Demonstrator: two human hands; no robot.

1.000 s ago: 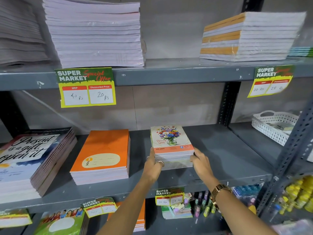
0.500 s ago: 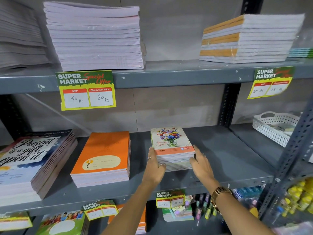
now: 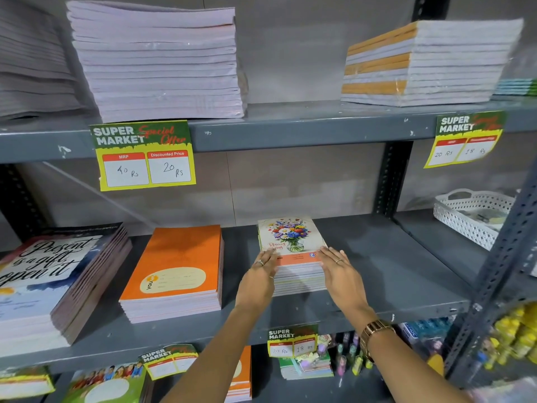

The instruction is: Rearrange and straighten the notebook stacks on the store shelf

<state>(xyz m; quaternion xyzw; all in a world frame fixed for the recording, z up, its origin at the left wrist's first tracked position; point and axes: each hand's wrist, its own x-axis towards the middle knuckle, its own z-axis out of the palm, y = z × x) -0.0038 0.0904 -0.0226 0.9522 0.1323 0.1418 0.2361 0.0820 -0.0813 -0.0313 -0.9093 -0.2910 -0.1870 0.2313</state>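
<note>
Floral notebook stack (image 3: 292, 242) sat between both flat, open hands, left hand (image 3: 258, 282) and right hand (image 3: 343, 276) pressing its sides, long axis running away from the person, neither gripping.

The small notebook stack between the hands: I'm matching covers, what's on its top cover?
A bouquet of colourful flowers in a glass vase on cream, above an orange band; head view.

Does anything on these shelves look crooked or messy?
Yes. The lettered notebook stack at the left of the middle shelf sits turned at an angle and leans. The price tag below the orange stack hangs crooked.
</note>
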